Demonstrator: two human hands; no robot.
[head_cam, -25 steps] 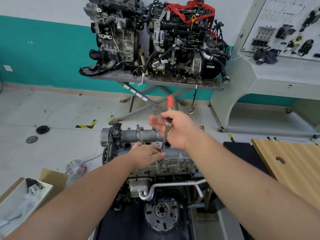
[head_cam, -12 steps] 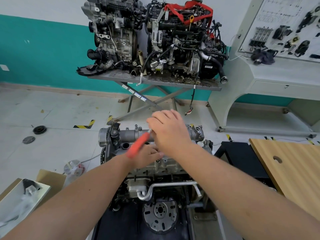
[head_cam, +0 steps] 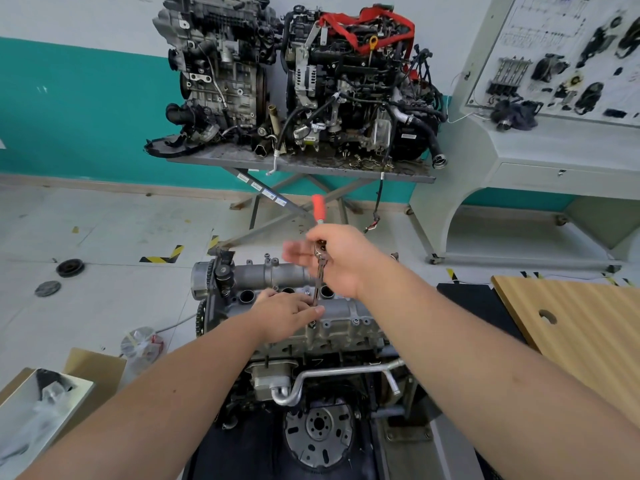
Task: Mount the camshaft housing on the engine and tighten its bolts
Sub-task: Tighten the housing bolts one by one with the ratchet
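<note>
A workshop with a teal-and-white wall and a pale floor (head_cam: 104, 237) marked with yellow-black tape. Against the wall a scissor-leg tabletop (head_cam: 311, 166) carries two engines side by side, the right one wrapped with a red strap (head_cam: 367, 24). To the right stands a grey display board (head_cam: 571, 57) hung with dark parts, and a wooden board (head_cam: 581, 334) with a hole lies at the right edge.

In the foreground the engine (head_cam: 311, 375) sits on a dark stand, flywheel (head_cam: 318, 431) facing the viewer. The housing (head_cam: 346, 317), bare grey cast metal with round plug wells along its middle, lies on top of the engine; small bolts (head_cam: 356, 321) show along its near edge.

The left hand (head_cam: 284, 315) rests on the housing, fingers curled round the foot of the ratchet's extension, just beside a bolt. The right hand (head_cam: 341, 259) grips the ratchet (head_cam: 320, 258) at its head, its outer fingers blurred and spread; the red handle (head_cam: 317, 206) sticks up beyond the hand.

On the floor to the left lie two dark discs (head_cam: 70, 267), a crumpled clear bag (head_cam: 142, 342), and an open cardboard box (head_cam: 45, 410) with plastic-wrapped contents I cannot make out.
</note>
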